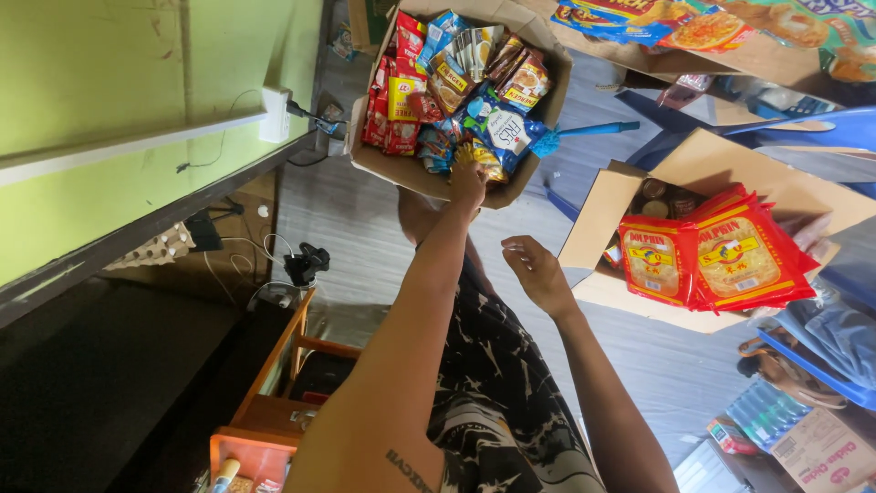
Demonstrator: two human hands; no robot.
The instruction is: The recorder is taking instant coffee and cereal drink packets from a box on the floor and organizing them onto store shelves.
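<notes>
My left hand (pixel 468 180) reaches up to the near edge of an open cardboard box (pixel 383 162) crammed with several colourful snack and sachet packets. Its fingers close on a small yellow and blue packet (pixel 485 161) at the box's rim. My right hand (pixel 537 270) hovers lower and to the right, over the grey floor between the two boxes, fingers loosely spread and empty. My patterned black and white shirt (pixel 511 411) fills the bottom of the view.
A second cardboard box (pixel 602 215) on the right holds jars, with red and yellow packets (pixel 721 260) held over it by what looks like another person's fingers (pixel 810 234). Blue plastic chairs, a bottle pack and cartons stand at the right. A green wall, a socket, cables and an orange wooden shelf are on the left.
</notes>
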